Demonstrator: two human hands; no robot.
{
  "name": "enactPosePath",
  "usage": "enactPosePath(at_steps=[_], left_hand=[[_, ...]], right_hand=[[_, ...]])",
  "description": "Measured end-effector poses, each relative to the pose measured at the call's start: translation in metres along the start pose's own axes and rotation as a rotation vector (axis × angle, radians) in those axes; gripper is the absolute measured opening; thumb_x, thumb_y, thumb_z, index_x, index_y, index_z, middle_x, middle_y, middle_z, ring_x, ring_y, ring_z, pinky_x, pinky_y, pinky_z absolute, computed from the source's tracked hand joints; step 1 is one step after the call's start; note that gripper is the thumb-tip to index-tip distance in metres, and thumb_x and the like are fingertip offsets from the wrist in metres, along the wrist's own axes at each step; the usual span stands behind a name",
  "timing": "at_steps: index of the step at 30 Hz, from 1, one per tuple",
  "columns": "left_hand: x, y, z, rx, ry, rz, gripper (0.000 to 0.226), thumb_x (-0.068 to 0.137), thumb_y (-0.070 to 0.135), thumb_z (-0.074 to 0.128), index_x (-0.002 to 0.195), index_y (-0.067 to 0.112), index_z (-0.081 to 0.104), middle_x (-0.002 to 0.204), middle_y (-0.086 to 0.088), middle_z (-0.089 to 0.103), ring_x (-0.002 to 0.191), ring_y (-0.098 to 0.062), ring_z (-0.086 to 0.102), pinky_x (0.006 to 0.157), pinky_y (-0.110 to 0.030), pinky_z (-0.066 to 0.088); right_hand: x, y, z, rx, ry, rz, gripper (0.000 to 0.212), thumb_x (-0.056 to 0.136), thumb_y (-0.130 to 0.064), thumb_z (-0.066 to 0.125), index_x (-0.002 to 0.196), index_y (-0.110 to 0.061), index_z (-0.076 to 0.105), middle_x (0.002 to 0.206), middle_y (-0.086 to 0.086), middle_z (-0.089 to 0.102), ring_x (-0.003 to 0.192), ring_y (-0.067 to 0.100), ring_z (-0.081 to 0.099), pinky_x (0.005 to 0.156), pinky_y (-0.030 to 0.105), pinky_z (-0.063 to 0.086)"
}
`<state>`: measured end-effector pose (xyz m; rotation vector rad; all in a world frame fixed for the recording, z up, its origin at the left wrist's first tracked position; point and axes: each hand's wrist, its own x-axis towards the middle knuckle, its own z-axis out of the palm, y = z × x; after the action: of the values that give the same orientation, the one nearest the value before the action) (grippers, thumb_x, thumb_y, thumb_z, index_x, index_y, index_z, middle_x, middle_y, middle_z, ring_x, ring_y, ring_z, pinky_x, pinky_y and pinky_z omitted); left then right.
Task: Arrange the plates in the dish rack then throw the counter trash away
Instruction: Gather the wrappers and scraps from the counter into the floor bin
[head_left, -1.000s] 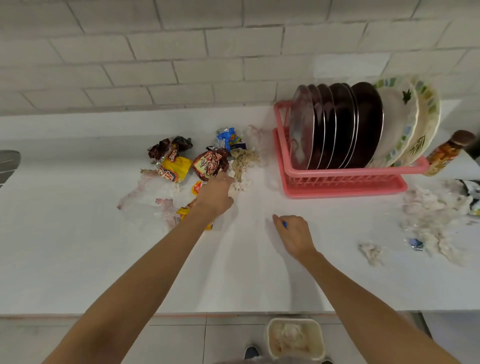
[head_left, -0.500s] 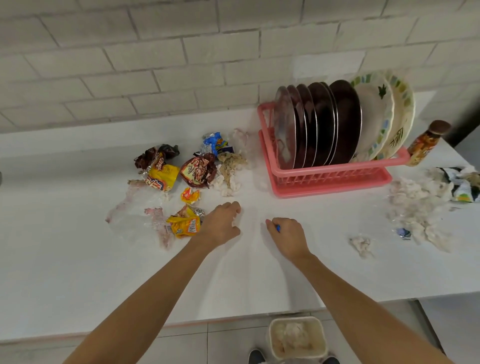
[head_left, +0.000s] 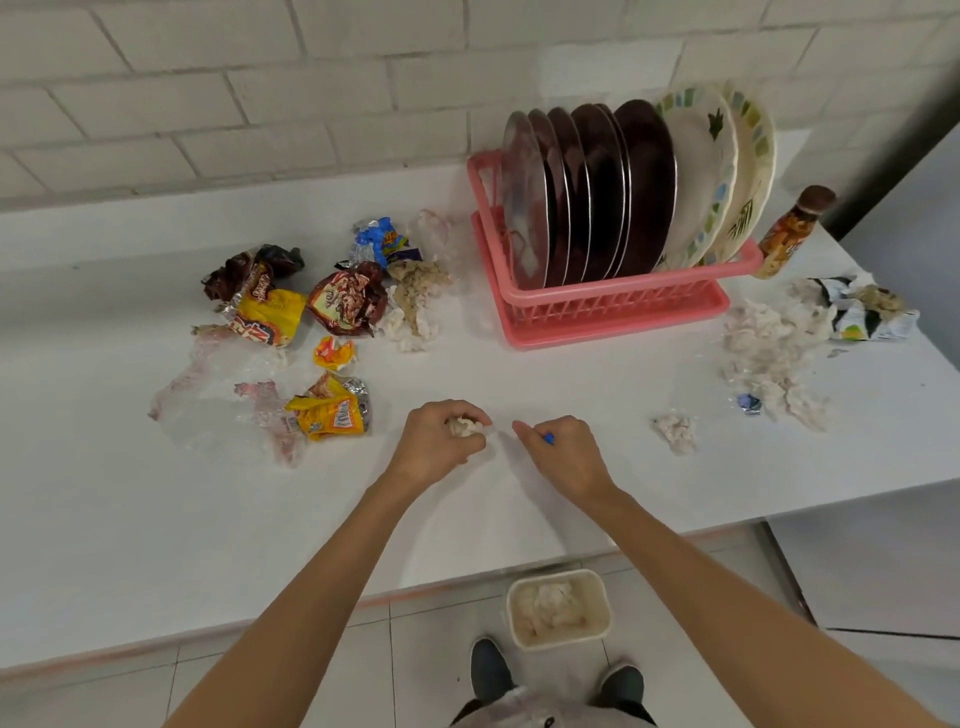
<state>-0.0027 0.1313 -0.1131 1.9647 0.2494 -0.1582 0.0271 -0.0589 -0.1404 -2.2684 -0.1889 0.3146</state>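
The plates (head_left: 597, 192) stand on edge in the pink dish rack (head_left: 613, 306), so what is left, I judge, is the trash (head_left: 267, 314) strewn over the white table (head_left: 156, 519). The left hand (head_left: 441, 441) has its fingers curled round a crumpled tissue wad (head_left: 464, 426) just above the table. The right hand (head_left: 561, 452), close beside it, pinches a small blue scrap (head_left: 549, 439), too little of it showing to name. Left of the hands lie a yellow snack wrapper (head_left: 332, 410), a brown wrapper (head_left: 347, 304), an orange scrap (head_left: 334, 353) and a clear plastic film (head_left: 223, 400) spread flat. Right of the rack are a loose tissue heap (head_left: 769, 353) and a small tissue ball (head_left: 675, 431). All of it looks very light and soft. The tissue should crush into a palm but may tear or shed bits, so scooping from beneath suits it better than plucking. The foil wrappers look springy and slick; squeezing a crumpled ridge should hold them. The film likely needs an edge lifted first. A bin (head_left: 558, 608) sits on the floor below the table edge.
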Motion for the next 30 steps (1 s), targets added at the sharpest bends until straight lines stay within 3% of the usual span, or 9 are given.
enactPosePath(at_steps=[6,10,16,20,24,30], left_hand=[[-0.037,0.001,0.024,-0.128,-0.050,-0.046,0.025,0.076,-0.002,0.069,0.088,0.019,0.074,0.094,-0.001,0.069,0.083,-0.014,0.064,0.067,-0.034,0.061],[-0.063,0.009,0.055,-0.135,-0.078,-0.015,0.024,0.072,-0.001,0.070,0.084,0.019,0.071,0.088,0.002,0.071,0.082,-0.016,0.065,0.074,-0.042,0.058],[-0.107,0.013,0.120,-0.114,-0.078,0.002,0.026,0.072,0.002,0.075,0.081,0.025,0.069,0.085,0.006,0.071,0.083,-0.014,0.065,0.075,-0.026,0.053],[-0.155,-0.002,0.167,-0.070,-0.079,-0.089,0.022,0.074,0.006,0.077,0.083,0.025,0.070,0.087,0.010,0.070,0.083,-0.009,0.065,0.072,-0.021,0.051],[-0.189,-0.036,0.212,-0.029,-0.051,-0.187,0.023,0.073,0.010,0.080,0.085,0.027,0.070,0.089,0.012,0.070,0.083,-0.008,0.064,0.069,-0.021,0.051],[-0.194,-0.099,0.269,-0.061,-0.087,-0.379,0.022,0.072,0.008,0.083,0.086,0.021,0.072,0.094,0.005,0.069,0.083,-0.017,0.067,0.068,-0.038,0.061]], right_hand=[[-0.040,0.015,-0.024,0.036,-0.106,-0.003,0.065,0.090,-0.037,0.068,0.049,0.005,0.039,0.045,0.012,0.036,0.042,0.018,0.030,0.050,0.027,0.036],[-0.069,0.028,-0.039,-0.090,-0.117,-0.075,0.064,0.092,-0.038,0.065,0.047,-0.010,0.028,0.046,0.004,0.022,0.046,0.016,0.020,0.051,0.026,0.027],[-0.132,0.072,-0.070,-0.051,-0.156,-0.061,0.059,0.097,-0.026,0.057,0.049,-0.016,0.024,0.045,-0.003,0.020,0.043,0.014,0.022,0.050,0.022,0.024],[-0.181,0.133,-0.086,-0.039,-0.178,0.020,0.059,0.097,-0.018,0.056,0.047,-0.020,0.025,0.041,-0.007,0.023,0.040,0.011,0.027,0.046,0.020,0.025],[-0.211,0.191,-0.084,-0.039,-0.213,0.098,0.052,0.095,-0.017,0.054,0.050,-0.017,0.028,0.049,-0.002,0.028,0.046,0.010,0.026,0.050,0.024,0.027],[-0.215,0.256,-0.058,-0.187,-0.244,0.244,0.026,0.092,-0.016,0.052,0.067,-0.010,0.048,0.060,0.002,0.048,0.057,0.020,0.045,0.055,0.034,0.038]])
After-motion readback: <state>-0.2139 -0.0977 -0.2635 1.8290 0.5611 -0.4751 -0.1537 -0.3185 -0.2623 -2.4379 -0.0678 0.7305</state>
